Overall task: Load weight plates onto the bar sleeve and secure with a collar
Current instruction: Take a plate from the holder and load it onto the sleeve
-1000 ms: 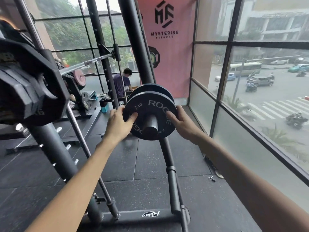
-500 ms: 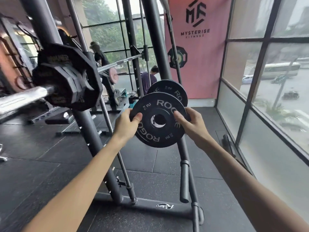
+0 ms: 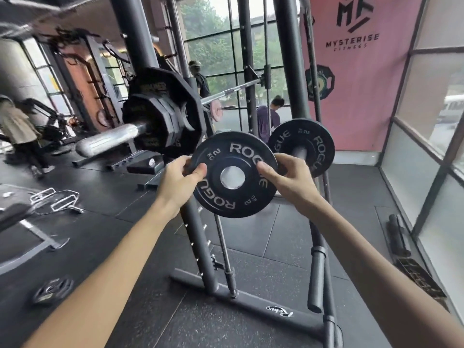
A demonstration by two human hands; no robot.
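Fingers (image 3: 198, 169) curled round opposite edges of the small plate (image 3: 233, 154), thumbs pressed on its face: left hand (image 3: 179, 178) and right hand (image 3: 288, 179) gripping, one per side. Holds the disc upright in the air above the floor, centre hole unobstructed, probably to line it up squarely. Keeps it just in front of a matching plate (image 3: 317, 138) on a storage peg, apart from the bar sleeve (image 3: 110, 140), beyond whose bare end sit large plates (image 3: 160, 114). Likely needs swinging left toward that end. No collar made out.
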